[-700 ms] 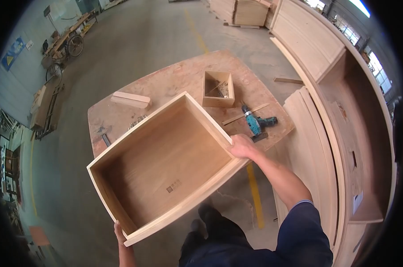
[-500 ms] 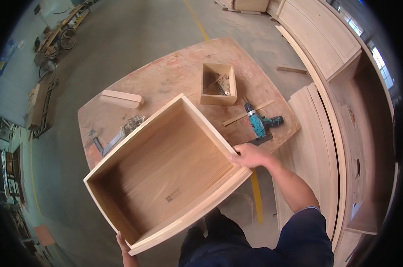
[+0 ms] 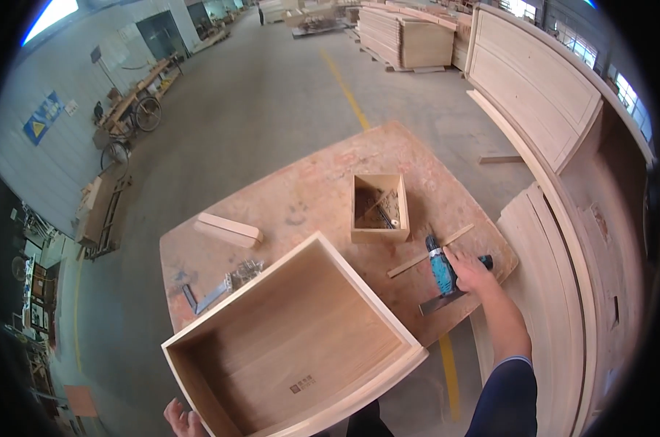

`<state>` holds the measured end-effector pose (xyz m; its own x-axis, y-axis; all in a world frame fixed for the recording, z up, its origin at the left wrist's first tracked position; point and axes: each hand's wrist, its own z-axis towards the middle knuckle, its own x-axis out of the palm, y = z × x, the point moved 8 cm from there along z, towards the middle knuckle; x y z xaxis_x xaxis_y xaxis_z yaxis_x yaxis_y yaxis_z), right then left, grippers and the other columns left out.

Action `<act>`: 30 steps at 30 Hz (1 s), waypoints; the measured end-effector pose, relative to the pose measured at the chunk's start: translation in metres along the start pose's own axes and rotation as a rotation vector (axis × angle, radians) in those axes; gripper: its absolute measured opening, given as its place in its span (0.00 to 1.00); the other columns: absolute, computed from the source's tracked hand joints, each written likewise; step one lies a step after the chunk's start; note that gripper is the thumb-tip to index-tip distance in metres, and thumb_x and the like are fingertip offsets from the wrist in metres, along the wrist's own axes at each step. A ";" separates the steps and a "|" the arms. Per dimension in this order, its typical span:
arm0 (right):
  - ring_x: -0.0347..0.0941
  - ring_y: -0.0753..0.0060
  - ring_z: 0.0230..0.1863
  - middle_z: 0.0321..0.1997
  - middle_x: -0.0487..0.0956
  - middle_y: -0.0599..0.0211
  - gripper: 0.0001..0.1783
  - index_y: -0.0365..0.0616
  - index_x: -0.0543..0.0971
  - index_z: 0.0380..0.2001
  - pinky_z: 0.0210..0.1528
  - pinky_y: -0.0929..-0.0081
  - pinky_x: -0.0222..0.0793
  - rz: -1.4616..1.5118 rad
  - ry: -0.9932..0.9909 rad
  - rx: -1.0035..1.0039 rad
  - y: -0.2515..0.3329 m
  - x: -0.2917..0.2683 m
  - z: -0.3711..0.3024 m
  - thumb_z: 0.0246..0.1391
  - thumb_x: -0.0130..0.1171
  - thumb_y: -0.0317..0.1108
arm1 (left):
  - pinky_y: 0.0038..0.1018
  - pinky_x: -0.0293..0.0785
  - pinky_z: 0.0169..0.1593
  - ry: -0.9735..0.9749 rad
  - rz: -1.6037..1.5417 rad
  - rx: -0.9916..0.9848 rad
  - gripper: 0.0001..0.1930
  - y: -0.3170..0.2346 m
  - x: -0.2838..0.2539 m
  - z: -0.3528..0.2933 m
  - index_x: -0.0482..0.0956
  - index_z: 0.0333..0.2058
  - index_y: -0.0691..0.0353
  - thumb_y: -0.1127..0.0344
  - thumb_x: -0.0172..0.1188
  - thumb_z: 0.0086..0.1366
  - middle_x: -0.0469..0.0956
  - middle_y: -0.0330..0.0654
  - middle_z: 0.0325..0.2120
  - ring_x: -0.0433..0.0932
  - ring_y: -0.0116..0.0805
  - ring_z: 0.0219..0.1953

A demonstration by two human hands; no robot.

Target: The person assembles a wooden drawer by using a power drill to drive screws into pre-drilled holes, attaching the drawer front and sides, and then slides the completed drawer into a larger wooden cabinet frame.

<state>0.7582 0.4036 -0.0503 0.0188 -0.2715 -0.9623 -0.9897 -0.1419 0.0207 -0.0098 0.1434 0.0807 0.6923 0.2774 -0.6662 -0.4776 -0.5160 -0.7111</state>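
A pale wooden drawer (image 3: 293,331), its open side up, slants across the near edge of the worktable. My left hand (image 3: 183,419) has its fingers curled at the drawer's near left side; part of it lies beyond the picture's lower edge. On the table to the right, my right hand (image 3: 469,272) is closed over a teal and black cordless drill (image 3: 441,272). A metal try square (image 3: 440,302) lies partly beneath the drill. Beside the drill's front end rests a thin wooden strip (image 3: 410,265).
A small wooden box (image 3: 379,234) of screws stands on the worktable (image 3: 301,197). Left of it lie a rounded wooden block (image 3: 228,230), metal hardware (image 3: 244,275) and a sliding bevel (image 3: 212,297). A large wooden cabinet (image 3: 534,95) and stacked panels (image 3: 541,291) flank the right side.
My right hand has let go of the drawer's right corner and moved right onto the drill. The drawer now sits lower in the picture, and the view has tilted up.
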 end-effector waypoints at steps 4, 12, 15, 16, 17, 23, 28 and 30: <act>0.69 0.35 0.63 0.63 0.70 0.35 0.53 0.44 0.53 0.75 0.66 0.51 0.65 0.182 0.108 0.180 0.025 -0.017 -0.040 0.42 0.60 0.26 | 0.42 0.72 0.60 0.370 0.096 0.569 0.32 -0.111 0.067 -0.044 0.68 0.62 0.62 0.63 0.69 0.62 0.68 0.50 0.58 0.69 0.46 0.60; 0.76 0.79 0.36 0.45 0.83 0.67 0.19 0.40 0.80 0.51 0.43 0.75 0.74 1.568 -0.742 0.319 0.145 -0.041 -0.271 0.54 0.59 0.23 | 0.45 0.78 0.49 0.974 0.449 0.693 0.39 -0.113 0.190 -0.127 0.65 0.64 0.63 0.60 0.72 0.57 0.78 0.60 0.44 0.79 0.56 0.47; 0.74 0.79 0.34 0.42 0.81 0.69 0.16 0.39 0.79 0.48 0.39 0.76 0.71 1.877 -0.795 0.529 0.233 0.000 -0.362 0.56 0.59 0.28 | 0.51 0.76 0.46 0.888 0.509 0.831 0.33 -0.104 0.210 -0.122 0.64 0.64 0.65 0.64 0.63 0.61 0.79 0.65 0.37 0.80 0.65 0.42; 0.74 0.79 0.34 0.43 0.82 0.68 0.15 0.39 0.80 0.48 0.39 0.76 0.71 1.925 -0.791 0.516 0.264 0.010 -0.385 0.56 0.59 0.30 | 0.52 0.76 0.46 0.852 0.605 0.893 0.32 -0.100 0.215 -0.122 0.63 0.64 0.67 0.65 0.60 0.62 0.79 0.67 0.37 0.80 0.66 0.42; 0.74 0.79 0.34 0.42 0.82 0.69 0.14 0.40 0.81 0.45 0.39 0.75 0.71 1.880 -0.748 0.583 0.292 0.025 -0.402 0.57 0.59 0.33 | 0.51 0.75 0.49 0.866 0.607 0.901 0.33 -0.097 0.219 -0.122 0.61 0.65 0.68 0.65 0.59 0.62 0.79 0.68 0.40 0.79 0.67 0.45; 0.77 0.79 0.33 0.36 0.83 0.73 0.10 0.42 0.84 0.42 0.38 0.76 0.73 2.283 -0.700 0.767 0.439 0.127 -0.428 0.55 0.64 0.27 | 0.41 0.69 0.61 0.952 0.544 1.005 0.39 -0.098 0.227 -0.142 0.51 0.69 0.72 0.71 0.58 0.62 0.74 0.63 0.50 0.74 0.55 0.58; 0.75 0.79 0.31 0.31 0.80 0.75 0.09 0.42 0.83 0.40 0.35 0.76 0.72 2.445 -0.581 0.776 0.507 0.170 -0.410 0.55 0.68 0.29 | 0.43 0.73 0.51 0.767 0.494 1.072 0.26 -0.112 0.215 -0.156 0.59 0.54 0.69 0.73 0.61 0.61 0.74 0.58 0.44 0.77 0.52 0.45; 0.75 0.77 0.29 0.36 0.82 0.68 0.13 0.41 0.80 0.43 0.33 0.76 0.72 2.605 -0.577 0.724 0.519 0.175 -0.398 0.52 0.65 0.23 | 0.46 0.74 0.49 0.766 0.533 0.927 0.21 -0.110 0.215 -0.151 0.60 0.46 0.67 0.71 0.63 0.61 0.75 0.60 0.41 0.78 0.58 0.42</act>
<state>0.3046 -0.0958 -0.0996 -0.3328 0.7086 0.6222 0.8685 -0.0267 0.4949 0.2733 0.1376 0.0494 0.2880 -0.4711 -0.8337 -0.7652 0.4102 -0.4961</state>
